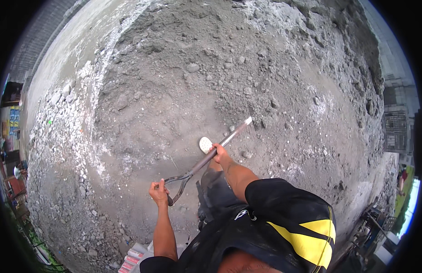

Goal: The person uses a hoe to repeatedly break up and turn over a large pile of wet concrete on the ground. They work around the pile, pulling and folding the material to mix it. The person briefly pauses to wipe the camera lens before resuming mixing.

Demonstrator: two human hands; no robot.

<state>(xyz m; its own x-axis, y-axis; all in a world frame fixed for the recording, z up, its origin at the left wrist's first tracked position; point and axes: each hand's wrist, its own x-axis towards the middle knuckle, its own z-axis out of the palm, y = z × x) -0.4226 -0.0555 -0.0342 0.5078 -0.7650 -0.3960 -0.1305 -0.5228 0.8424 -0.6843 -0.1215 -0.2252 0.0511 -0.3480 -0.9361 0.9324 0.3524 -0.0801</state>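
Observation:
A shovel [202,163] slants across the middle of the view, from near lower left to far upper right. My left hand [159,192] is closed around its forked grip at the near end. Farther along the shaft, my right hand [217,154] wraps around it. The shovel's pale far end [248,121] meets the loose grey sand [274,136]; whether part of the blade is buried there, I cannot tell. A light, perforated shoe [205,144] on my foot shows just beside my right hand.
A mound of grey sand and gravel [197,41] rises ahead. Pale stones [60,98] lie scattered along the left. Stacked bags [133,257] sit near at lower left. A grey crate [396,129] and dark machinery [372,223] stand at the right edge.

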